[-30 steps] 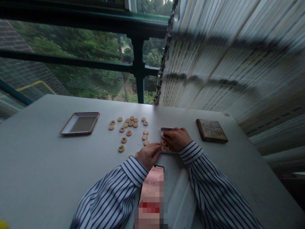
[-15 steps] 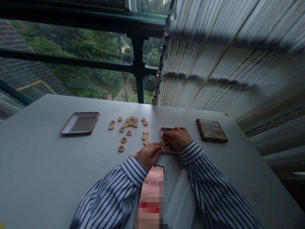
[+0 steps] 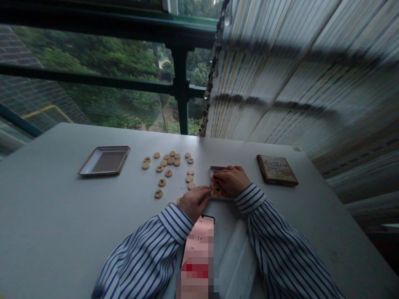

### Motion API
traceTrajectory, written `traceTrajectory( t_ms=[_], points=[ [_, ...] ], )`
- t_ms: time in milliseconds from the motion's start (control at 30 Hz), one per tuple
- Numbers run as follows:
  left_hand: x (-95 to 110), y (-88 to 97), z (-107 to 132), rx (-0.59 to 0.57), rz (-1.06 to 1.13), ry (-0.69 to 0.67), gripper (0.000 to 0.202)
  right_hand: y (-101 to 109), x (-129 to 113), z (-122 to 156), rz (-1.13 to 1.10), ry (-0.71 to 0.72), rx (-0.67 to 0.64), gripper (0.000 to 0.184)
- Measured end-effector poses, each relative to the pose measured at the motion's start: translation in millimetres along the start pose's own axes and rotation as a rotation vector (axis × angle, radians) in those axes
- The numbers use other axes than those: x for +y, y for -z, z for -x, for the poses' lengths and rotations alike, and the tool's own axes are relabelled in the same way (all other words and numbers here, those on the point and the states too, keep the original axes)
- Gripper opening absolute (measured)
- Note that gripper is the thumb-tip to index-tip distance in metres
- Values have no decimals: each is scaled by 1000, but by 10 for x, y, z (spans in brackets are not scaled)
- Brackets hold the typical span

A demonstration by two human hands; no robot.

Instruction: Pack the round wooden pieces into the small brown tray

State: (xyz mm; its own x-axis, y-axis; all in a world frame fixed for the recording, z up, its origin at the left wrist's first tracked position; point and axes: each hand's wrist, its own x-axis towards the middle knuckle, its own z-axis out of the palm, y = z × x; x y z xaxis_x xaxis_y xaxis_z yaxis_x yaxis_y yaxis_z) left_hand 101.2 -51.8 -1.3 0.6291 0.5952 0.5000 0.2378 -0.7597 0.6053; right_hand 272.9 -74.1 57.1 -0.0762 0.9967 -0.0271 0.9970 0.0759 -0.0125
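Note:
A small shallow box [image 3: 217, 168] stands on the white table, with round wooden Chinese chess pieces [image 3: 214, 193] in it, red characters facing up. My left hand [image 3: 195, 202] pinches the box at its near left corner. Reaching over the box, my right hand [image 3: 232, 180] has its fingers bent and pressed together on a chess piece [image 3: 213, 178] by the left wall; the hand covers much of the inside. Left of the box lie several loose pieces [image 3: 171, 161], some blank side up, some showing characters such as a red-marked piece [image 3: 168, 173].
An open tray-like lid [image 3: 120, 170] rests at the left of the table [image 3: 62, 207]. A decorated flat box [image 3: 277, 170] lies at the right. Between my forearms is a phone [image 3: 199, 232] showing a timer, beside a clear plastic sheet [image 3: 238, 257]. Window and curtain stand behind.

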Motion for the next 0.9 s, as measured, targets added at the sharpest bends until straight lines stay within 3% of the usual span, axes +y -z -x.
traceTrajectory(
  t_ms=[900],
  points=[
    [1,-1,1,17,3,-22,17,1,7,8,-13,34,21,24]
  ],
)
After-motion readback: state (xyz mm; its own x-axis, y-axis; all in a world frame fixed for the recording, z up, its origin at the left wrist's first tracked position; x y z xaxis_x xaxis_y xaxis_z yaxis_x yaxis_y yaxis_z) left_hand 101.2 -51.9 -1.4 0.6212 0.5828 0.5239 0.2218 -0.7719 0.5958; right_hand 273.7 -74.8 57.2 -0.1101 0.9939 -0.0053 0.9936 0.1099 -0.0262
